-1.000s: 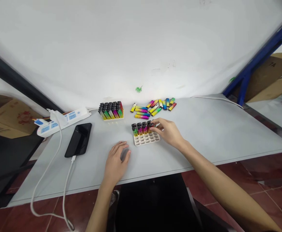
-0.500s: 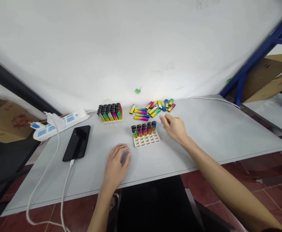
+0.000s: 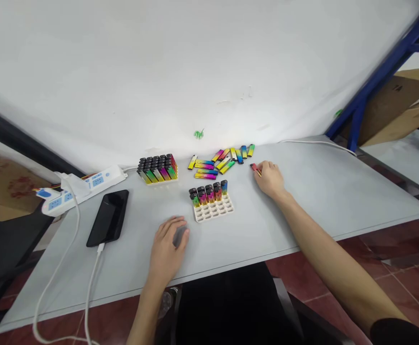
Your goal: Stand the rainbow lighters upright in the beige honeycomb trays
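Note:
My right hand (image 3: 270, 178) is closed on a red lighter (image 3: 255, 168), whose dark top pokes out past the fingers toward the left. To its left stands a white holder tray (image 3: 215, 211) with rows of slots. Upright lighters (image 3: 209, 193) fill its back rows, and its front slots show bare. My left hand (image 3: 168, 242) rests on the table left of the tray, fingers curved and apart, holding nothing. Several loose lighters (image 3: 205, 166) lie scattered behind the tray by the wall. A second block of upright lighters (image 3: 158, 168) stands packed in its own white tray at the back left.
A black phone (image 3: 108, 218) lies on the left of the table, plugged into a white cable (image 3: 93, 273). Behind it sits a white power strip (image 3: 87, 187). The wall (image 3: 180, 72) bounds the back, and a blue metal frame (image 3: 360, 115) rises at the right.
My right hand has moved right and away from the tray, and now grips the red lighter that lay at the pile's right end. My left hand stays in place. The view has shifted slightly.

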{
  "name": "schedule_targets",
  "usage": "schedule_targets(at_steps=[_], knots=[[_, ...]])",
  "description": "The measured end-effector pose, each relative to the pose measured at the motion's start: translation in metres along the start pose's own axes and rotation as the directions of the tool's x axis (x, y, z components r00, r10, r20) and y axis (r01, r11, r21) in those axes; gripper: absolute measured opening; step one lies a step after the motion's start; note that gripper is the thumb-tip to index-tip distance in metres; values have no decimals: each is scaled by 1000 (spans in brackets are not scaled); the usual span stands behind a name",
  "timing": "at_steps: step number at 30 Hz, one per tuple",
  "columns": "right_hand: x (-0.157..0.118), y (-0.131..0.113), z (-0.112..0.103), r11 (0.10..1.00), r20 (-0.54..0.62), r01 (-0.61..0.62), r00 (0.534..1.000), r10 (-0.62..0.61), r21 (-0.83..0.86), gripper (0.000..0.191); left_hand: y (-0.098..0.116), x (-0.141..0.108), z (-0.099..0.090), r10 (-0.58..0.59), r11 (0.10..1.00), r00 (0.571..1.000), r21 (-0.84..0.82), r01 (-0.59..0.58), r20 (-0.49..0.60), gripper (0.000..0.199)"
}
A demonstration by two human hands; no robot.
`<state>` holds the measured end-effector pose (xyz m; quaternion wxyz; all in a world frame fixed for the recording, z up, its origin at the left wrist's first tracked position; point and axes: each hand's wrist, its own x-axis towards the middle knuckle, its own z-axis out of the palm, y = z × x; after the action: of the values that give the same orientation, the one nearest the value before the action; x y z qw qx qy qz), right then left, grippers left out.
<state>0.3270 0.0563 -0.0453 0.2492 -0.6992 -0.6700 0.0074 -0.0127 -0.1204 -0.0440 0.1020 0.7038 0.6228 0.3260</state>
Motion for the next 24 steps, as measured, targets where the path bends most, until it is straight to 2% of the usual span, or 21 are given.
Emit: schedule_targets(at_steps=[5,8,11,15,19,24], knots=[[-2,0,-2,948,50,-43,998,28,317,33,0,-1,0,2,1000,1000,15,-2,8,21],[-4,-7,-9,866,64,-38,998,7,498,31,0,-2,0,-4,1000,1000,16,4,12,21],[-7,-15,-16,768,137,-71,990,-22,636,33,0,-3,0,-3,1000,1000,15,3,14,21],[-10,-21,-18,633,194,-107,979,-69,766,29,1,-4,0,-16,1000,1000,23,15,18,22],[-12,-28,-19,447,332,-259,939,-93,857,22,1,-4,0,-20,999,999,34,19,25,23],[-17,-39,-24,317,404,-365,912,-67,875,21,1,-4,0,-10,999,1000,38,9,12,23]])
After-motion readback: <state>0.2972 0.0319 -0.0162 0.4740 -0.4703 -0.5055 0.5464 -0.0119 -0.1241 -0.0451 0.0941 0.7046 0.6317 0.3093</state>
